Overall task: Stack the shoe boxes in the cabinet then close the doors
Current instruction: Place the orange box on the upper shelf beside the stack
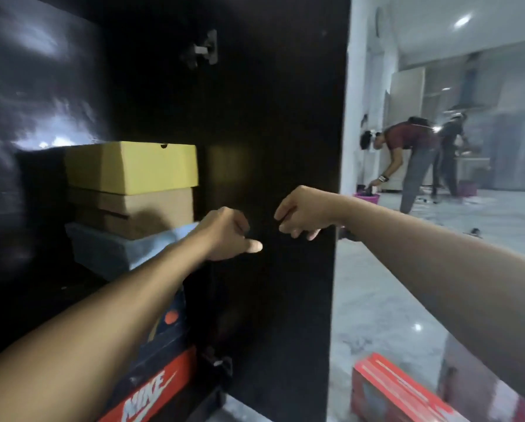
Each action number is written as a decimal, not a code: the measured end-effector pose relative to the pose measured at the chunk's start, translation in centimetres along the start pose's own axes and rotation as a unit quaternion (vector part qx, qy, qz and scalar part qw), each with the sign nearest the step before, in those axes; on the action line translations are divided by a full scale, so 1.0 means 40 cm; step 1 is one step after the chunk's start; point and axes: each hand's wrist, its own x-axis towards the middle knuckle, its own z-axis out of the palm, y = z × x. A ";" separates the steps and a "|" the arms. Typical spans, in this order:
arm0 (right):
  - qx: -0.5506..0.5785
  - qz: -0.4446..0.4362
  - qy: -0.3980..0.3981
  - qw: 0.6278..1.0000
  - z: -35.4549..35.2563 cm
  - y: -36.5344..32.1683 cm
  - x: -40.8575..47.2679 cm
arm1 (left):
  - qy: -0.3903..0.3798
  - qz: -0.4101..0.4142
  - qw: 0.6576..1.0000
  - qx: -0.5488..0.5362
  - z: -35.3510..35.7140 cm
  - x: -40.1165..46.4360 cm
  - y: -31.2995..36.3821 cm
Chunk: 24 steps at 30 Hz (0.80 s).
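1. Head view: both arms reach forward in front of a dark cabinet door [273, 147] that stands open, its inner face toward the camera and a hinge [205, 50] near its top.
2. Left hand [227, 234] is loosely curled with the thumb pointing right; it holds nothing, and whether it touches the door cannot be told.
3. Right hand [301, 213] is curled, knuckles up, fingers bent down, close to the door's inner face. It holds nothing that can be seen; contact with the door cannot be told.
4. The two hands sit near each other, a small gap between them.
5. Inside the cabinet, left of the door, boxes are stacked: a yellow box [131, 166] on top, a brown box [133, 213] under it, a pale blue box [109, 249] below that, partly behind the left forearm.
6. Lower down, a dark box [171, 322] rests above an orange Nike box [151, 394].
7. A red box [398, 391] lies on the pale floor [374, 284] outside, to the right of the door.
8. Two people [413, 159] stand in the blurred background room.
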 end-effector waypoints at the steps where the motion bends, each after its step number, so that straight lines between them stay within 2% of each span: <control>1: 0.000 0.020 -0.024 1.000 -0.002 0.040 -0.035 | -0.050 0.011 0.999 -0.017 0.036 -0.016 0.036; 4: -0.001 0.082 -0.091 0.992 -0.001 0.175 -0.140 | -0.169 0.041 0.983 -0.052 0.154 -0.063 0.146; 6: 0.009 0.120 -0.120 0.986 0.011 0.274 -0.212 | -0.218 0.062 0.974 -0.021 0.239 -0.088 0.220; 12: 0.042 0.245 -0.111 0.962 0.058 0.593 -0.426 | -0.313 0.120 0.942 0.007 0.503 -0.131 0.408; 18: 0.046 0.346 -0.088 0.933 0.103 0.855 -0.627 | -0.358 0.123 0.925 -0.042 0.761 -0.192 0.550; 24: -0.018 0.367 -0.066 0.928 0.186 1.066 -0.760 | -0.388 0.091 0.913 -0.088 0.977 -0.287 0.645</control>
